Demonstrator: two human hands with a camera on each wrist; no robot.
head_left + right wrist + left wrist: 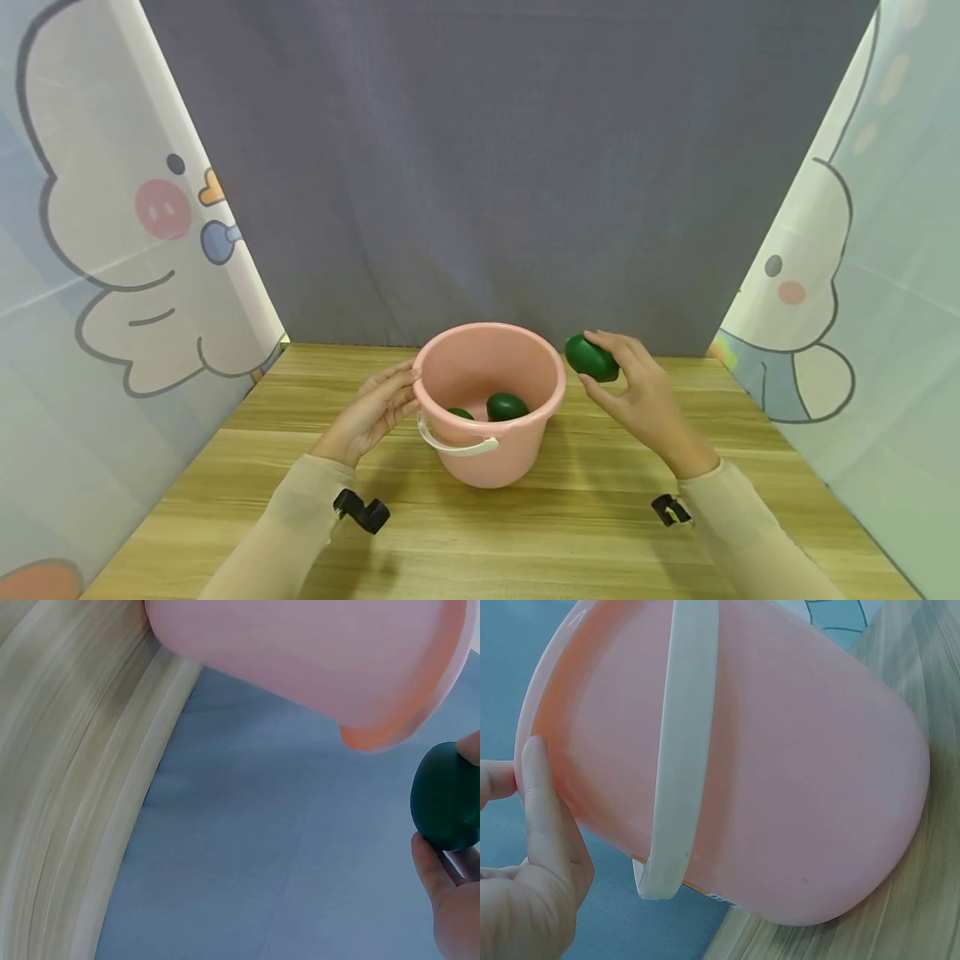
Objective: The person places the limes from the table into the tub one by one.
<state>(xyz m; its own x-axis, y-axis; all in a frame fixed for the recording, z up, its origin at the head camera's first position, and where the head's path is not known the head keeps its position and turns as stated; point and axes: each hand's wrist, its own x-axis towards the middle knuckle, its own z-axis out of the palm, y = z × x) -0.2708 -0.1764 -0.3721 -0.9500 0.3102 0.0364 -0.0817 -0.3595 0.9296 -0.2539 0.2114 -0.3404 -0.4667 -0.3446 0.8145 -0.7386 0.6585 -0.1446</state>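
A pink plastic bucket with a white handle stands upright on the table. My left hand holds its rim at the left side; in the left wrist view a finger lies against the outside just under the rim. To the right of the bucket, my right hand pinches a dark green avocado-like fruit between thumb and fingers, raised at about rim height. Inside the bucket lie a similar green fruit and part of another, mostly hidden by the near wall.
The wood-grain table extends around the bucket. A grey cloth hangs behind it, and cartoon-printed curtains flank both sides. Small black mounts sit at both wrists.
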